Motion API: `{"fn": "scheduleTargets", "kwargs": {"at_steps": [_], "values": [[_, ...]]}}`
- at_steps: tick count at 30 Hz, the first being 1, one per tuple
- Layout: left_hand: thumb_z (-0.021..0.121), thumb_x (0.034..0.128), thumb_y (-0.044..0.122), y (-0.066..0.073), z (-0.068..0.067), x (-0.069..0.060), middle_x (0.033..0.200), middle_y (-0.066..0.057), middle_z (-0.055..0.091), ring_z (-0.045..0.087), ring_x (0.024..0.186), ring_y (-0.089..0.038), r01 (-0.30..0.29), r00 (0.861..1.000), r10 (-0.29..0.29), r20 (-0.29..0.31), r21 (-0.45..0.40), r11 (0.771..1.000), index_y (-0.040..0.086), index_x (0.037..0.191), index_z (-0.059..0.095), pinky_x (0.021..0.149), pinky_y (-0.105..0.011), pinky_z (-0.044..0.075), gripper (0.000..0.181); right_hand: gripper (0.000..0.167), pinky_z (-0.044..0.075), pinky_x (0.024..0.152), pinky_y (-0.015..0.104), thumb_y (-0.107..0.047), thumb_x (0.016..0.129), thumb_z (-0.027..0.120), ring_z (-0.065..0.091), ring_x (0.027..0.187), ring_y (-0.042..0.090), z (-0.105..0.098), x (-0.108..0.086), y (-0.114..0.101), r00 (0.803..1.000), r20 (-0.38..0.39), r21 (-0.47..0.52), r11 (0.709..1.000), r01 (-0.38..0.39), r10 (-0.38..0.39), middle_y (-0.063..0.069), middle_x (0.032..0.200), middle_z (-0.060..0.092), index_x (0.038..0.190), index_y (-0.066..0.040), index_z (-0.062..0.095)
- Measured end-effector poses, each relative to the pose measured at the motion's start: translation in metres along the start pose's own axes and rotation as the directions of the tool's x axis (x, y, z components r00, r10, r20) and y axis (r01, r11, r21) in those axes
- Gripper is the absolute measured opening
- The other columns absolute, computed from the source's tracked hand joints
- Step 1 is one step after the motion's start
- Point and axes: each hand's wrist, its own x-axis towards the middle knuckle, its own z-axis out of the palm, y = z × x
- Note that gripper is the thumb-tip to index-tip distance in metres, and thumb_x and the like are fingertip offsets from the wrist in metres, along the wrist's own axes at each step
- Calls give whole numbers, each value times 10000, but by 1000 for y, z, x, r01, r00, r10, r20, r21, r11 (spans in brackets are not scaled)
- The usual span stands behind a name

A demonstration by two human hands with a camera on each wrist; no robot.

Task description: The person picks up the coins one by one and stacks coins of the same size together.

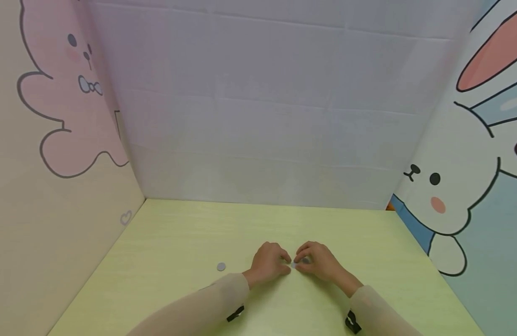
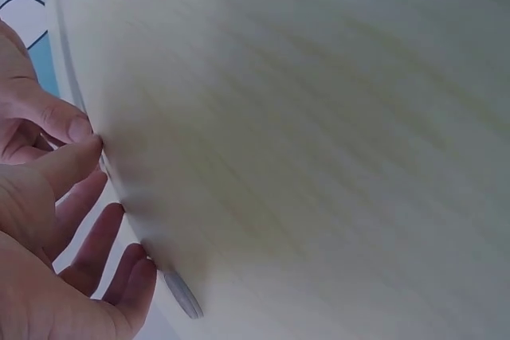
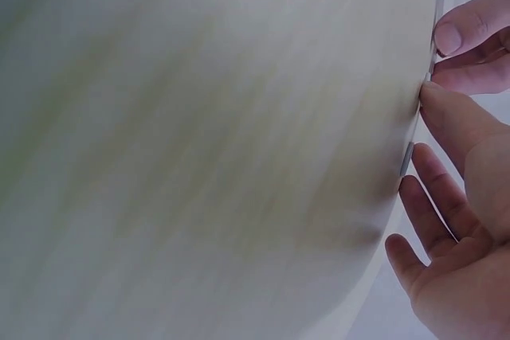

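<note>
A small flat grey disc (image 1: 293, 264) lies on the table between the fingertips of both hands. My right hand (image 1: 321, 263) pinches it from the right with thumb and index finger. From the left, my left hand (image 1: 268, 263) reaches to it, thumb and fingers apart with their tips near its edge. A second, darker grey disc (image 1: 305, 261) lies partly hidden under my right fingers; the right wrist view shows this disc (image 3: 406, 158) edge-on beside a fingertip. Another round grey disc (image 1: 221, 266) sits flat to the left of my left hand, also visible in the left wrist view (image 2: 183, 295).
The pale yellow-green table (image 1: 178, 233) meets a plain whitish back sheet (image 1: 258, 116). Side panels with a pink cartoon figure (image 1: 65, 107) and a white rabbit (image 1: 456, 186) stand left and right. Black straps (image 1: 352, 322) show at both sleeves.
</note>
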Motion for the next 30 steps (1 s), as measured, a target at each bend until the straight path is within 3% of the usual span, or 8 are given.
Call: {"fn": "scheduleTargets", "kwargs": {"at_steps": [18,30], "values": [[938,809,224,6,6,5,930,94,734,623,920,-160,64,997,-64,-53,-5,998,241,836,872,770,-288,531,73,55,562,912,498,-155,887,872,689,1010,251,-1,1,-1,1000,11,5,1000,0,0,-2,1078,745,925,-192,858],[948,794,230,5,9,7,896,113,746,627,881,-155,49,995,-48,-89,4,999,249,787,860,737,-290,524,91,53,562,904,499,-153,879,879,691,995,276,-5,0,-6,1000,2,22,1000,21,-21,32,1074,748,927,-166,859]]}}
